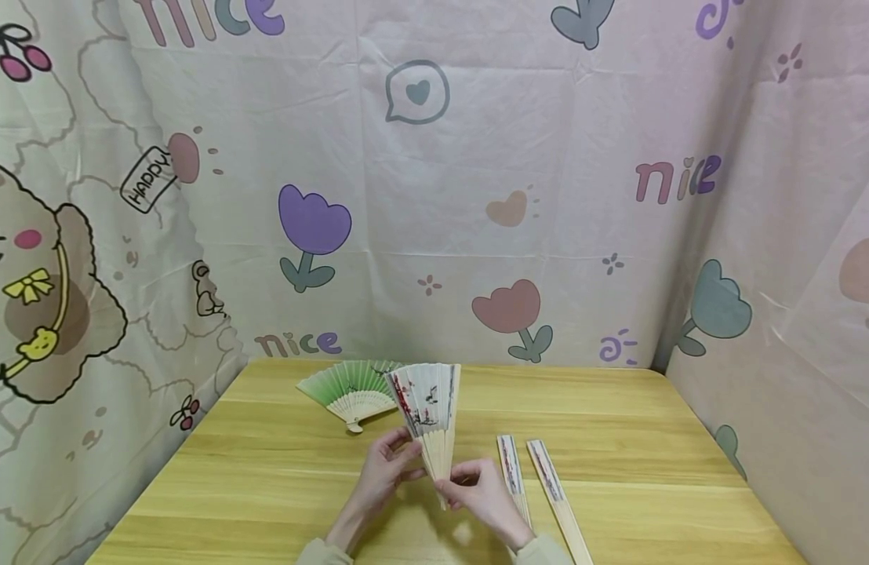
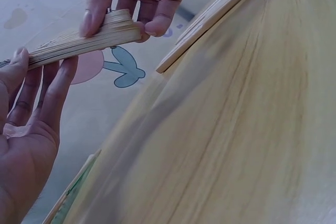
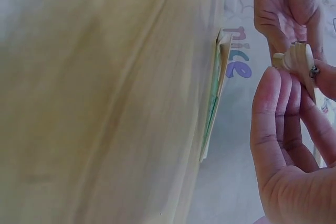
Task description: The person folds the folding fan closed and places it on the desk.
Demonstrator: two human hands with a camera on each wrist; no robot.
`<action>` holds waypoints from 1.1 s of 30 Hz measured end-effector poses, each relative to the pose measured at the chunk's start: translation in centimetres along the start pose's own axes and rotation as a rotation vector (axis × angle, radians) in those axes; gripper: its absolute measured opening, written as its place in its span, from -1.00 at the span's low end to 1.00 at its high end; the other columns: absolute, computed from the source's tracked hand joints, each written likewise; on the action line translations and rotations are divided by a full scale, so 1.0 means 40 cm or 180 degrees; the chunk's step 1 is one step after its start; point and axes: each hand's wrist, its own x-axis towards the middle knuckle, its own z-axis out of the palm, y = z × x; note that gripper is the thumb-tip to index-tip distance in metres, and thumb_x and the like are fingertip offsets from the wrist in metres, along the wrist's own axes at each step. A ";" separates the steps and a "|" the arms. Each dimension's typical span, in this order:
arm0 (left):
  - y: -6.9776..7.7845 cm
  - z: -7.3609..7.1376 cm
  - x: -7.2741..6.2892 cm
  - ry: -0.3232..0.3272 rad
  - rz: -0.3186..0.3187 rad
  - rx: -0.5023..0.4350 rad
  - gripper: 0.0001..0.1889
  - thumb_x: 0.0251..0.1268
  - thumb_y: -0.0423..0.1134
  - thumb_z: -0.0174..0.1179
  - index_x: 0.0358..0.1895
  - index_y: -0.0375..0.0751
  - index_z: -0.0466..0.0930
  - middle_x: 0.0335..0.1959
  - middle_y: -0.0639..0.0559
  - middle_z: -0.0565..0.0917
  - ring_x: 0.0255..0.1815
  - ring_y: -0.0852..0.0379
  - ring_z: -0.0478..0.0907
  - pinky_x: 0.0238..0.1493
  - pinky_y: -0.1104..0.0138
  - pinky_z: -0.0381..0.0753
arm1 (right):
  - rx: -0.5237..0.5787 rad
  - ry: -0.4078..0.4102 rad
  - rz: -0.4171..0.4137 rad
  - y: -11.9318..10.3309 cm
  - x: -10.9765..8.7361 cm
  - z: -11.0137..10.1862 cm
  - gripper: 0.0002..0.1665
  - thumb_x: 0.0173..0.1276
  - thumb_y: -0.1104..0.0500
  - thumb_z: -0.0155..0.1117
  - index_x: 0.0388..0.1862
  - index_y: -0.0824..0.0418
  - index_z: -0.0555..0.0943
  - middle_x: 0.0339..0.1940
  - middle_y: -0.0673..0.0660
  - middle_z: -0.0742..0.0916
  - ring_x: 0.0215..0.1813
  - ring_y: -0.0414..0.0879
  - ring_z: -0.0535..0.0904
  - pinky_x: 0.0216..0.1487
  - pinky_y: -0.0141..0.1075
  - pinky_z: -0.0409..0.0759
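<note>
A partly spread white folding fan [image 1: 426,399] with red blossoms and dark branches stands upright above the table, held by both hands. My left hand [image 1: 387,469] pinches its left edge, thumb in front and fingers behind, as the left wrist view also shows on the wooden ribs [image 2: 79,45]. Near the rivet at the bottom, my right hand [image 1: 482,490] pinches the rib ends between thumb and fingers; the pivot end [image 3: 299,61] shows in the right wrist view. Behind the left hand, a green folding fan [image 1: 350,392] lies spread on the table.
Two closed folding fans, one [image 1: 512,475] beside the right hand and one [image 1: 558,498] farther right, lie on the wooden table [image 1: 639,439]. A printed cloth curtain [image 1: 434,196] hangs behind the table and along both sides.
</note>
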 end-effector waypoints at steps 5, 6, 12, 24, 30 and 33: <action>0.006 0.001 0.001 0.0172 -0.0038 0.0026 -0.77 0.50 -0.35 0.11 0.09 0.01 0.57 -0.05 0.27 0.73 -0.10 0.25 0.73 -0.05 0.31 0.86 | -0.0126 0.0018 -0.0074 0.000 -0.002 -0.002 -0.77 0.29 0.26 0.40 -0.38 0.48 0.72 -0.49 0.49 0.73 -0.57 -0.37 0.56 -0.48 -0.50 0.71; 0.007 0.001 0.002 0.0198 -0.0012 0.0037 -0.77 0.50 -0.35 0.11 0.10 -0.01 0.57 -0.06 0.26 0.73 -0.11 0.25 0.72 -0.07 0.32 0.86 | -0.0145 0.0015 -0.0092 0.000 -0.003 -0.002 -0.77 0.29 0.25 0.41 -0.40 0.47 0.73 -0.51 0.48 0.73 -0.58 -0.37 0.55 -0.50 -0.51 0.70; 0.009 -0.003 0.009 0.0433 0.0104 0.0059 -0.81 0.50 -0.37 0.10 0.08 -0.19 0.58 -0.13 0.22 0.74 -0.20 0.25 0.73 -0.18 0.34 0.87 | -0.0191 -0.0040 -0.0126 0.000 -0.007 -0.003 -0.80 0.26 0.27 0.42 -0.43 0.44 0.73 -0.55 0.45 0.72 -0.60 -0.37 0.52 -0.54 -0.52 0.66; 0.023 -0.002 0.019 0.0825 -0.0017 0.0010 -0.67 0.46 -0.37 0.14 0.20 -0.44 0.45 -0.16 0.15 0.72 -0.24 0.22 0.71 -0.31 0.43 0.84 | -0.0369 -0.0198 -0.0088 0.007 -0.011 -0.005 -0.83 0.25 0.29 0.42 -0.45 0.41 0.74 -0.55 0.40 0.74 -0.60 -0.37 0.51 -0.56 -0.47 0.69; 0.021 -0.002 0.021 0.0836 -0.0038 -0.0028 -0.71 0.48 -0.34 0.14 0.16 -0.38 0.50 -0.16 0.14 0.72 -0.26 0.21 0.72 -0.33 0.43 0.84 | -0.0417 -0.0195 -0.0004 0.003 -0.015 -0.004 -0.86 0.24 0.29 0.44 -0.46 0.37 0.74 -0.56 0.38 0.74 -0.61 -0.35 0.50 -0.59 -0.51 0.64; 0.021 -0.001 0.021 0.0830 -0.0017 -0.0053 -0.73 0.48 -0.35 0.14 0.15 -0.36 0.52 -0.17 0.14 0.72 -0.24 0.21 0.73 -0.28 0.38 0.86 | -0.0470 -0.0189 0.0024 0.004 -0.015 -0.003 -0.87 0.23 0.30 0.44 -0.46 0.36 0.75 -0.57 0.37 0.74 -0.61 -0.35 0.50 -0.59 -0.52 0.63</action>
